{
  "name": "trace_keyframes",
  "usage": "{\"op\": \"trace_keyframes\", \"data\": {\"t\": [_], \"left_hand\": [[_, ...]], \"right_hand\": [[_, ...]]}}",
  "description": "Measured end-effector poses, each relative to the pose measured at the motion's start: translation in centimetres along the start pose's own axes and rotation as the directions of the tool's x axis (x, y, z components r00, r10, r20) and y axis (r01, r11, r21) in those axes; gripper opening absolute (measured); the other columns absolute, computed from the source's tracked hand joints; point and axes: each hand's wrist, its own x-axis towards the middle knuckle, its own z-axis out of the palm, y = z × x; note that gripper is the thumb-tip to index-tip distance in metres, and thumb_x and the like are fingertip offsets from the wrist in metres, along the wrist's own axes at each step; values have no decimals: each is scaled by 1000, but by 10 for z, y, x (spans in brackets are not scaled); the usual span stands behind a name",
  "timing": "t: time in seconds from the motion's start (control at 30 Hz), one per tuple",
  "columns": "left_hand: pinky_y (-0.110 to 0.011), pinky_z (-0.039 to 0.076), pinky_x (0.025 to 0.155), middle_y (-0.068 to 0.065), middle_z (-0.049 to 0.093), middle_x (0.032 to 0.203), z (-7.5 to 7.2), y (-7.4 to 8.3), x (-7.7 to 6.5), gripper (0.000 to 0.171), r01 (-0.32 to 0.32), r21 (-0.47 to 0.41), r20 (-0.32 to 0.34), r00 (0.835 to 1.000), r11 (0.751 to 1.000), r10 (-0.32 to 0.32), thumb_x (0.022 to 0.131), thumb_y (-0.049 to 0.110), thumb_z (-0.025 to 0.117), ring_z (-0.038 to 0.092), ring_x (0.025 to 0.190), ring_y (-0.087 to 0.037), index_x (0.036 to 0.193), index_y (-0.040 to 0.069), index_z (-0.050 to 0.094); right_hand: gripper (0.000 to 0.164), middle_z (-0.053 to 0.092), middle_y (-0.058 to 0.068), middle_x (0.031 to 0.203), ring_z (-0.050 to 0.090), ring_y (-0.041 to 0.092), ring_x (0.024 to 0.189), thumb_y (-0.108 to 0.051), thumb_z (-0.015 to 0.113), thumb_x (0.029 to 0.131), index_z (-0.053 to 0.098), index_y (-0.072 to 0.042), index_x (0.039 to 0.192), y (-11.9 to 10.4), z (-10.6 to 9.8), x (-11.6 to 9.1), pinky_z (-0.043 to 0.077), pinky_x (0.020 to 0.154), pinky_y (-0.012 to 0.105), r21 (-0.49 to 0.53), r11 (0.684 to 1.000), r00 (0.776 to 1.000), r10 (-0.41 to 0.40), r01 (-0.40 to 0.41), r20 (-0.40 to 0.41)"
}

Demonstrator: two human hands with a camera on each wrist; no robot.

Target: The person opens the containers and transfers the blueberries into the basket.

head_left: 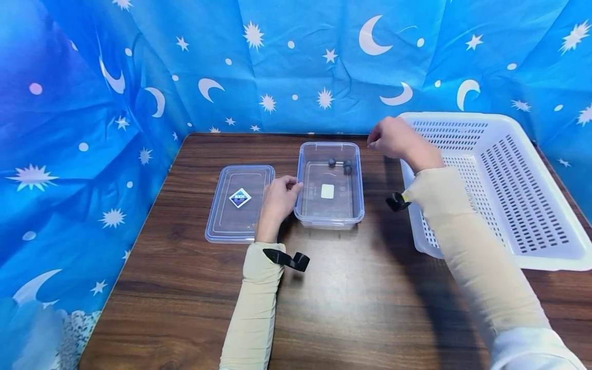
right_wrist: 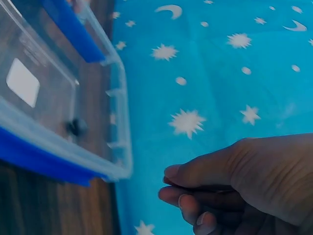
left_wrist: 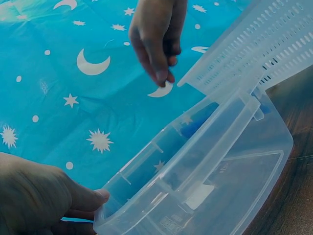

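Note:
A clear plastic food container with blue-tinted edges stands uncovered on the table, a few small dark round balls at its far right inside. My left hand grips the container's left rim between thumb and fingers. Beyond the container's right side, my right hand hovers in the air near the white basket's far left corner. Its fingers are loosely bent, thumb close to the index finger, and nothing shows between them in the right wrist view. The clear lid, with a blue-and-white sticker, lies left of the container.
A large white perforated basket stands at the right, under my right forearm. Blue fabric with moons and stars hangs along the table's back and left side. Bare dark wood of the table shows in front of the container.

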Motion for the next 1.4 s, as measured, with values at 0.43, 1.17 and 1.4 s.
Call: {"op": "trace_keyframes", "data": {"t": [0.43,1.17,1.4], "left_hand": [[-34,49,82,-6,69,99,-2,2,-1,28,8,14,3,1000,1000,-8,95,25,59,61,89,-19,116,8,67],[-35,49,85,-5,70,98,-2,0,1,28,-20,42,-12,1000,999,21,95,25,60,63,92,-20,115,8,68],[-35,49,86,-6,70,99,-3,0,1,27,-33,43,-8,999,999,34,94,24,60,63,93,-20,114,7,68]], "right_hand": [[22,60,8,75,50,20,67,0,47,87,68,-3,82,-36,35,33,45,61,30,-46,998,995,-44,48,86],[23,64,20,106,60,30,87,-6,47,93,63,2,108,-51,77,64,50,77,43,-158,987,997,40,-30,62],[21,65,19,103,60,30,84,-5,49,92,64,1,105,-55,88,68,50,76,42,-202,979,998,23,-10,59]]}}
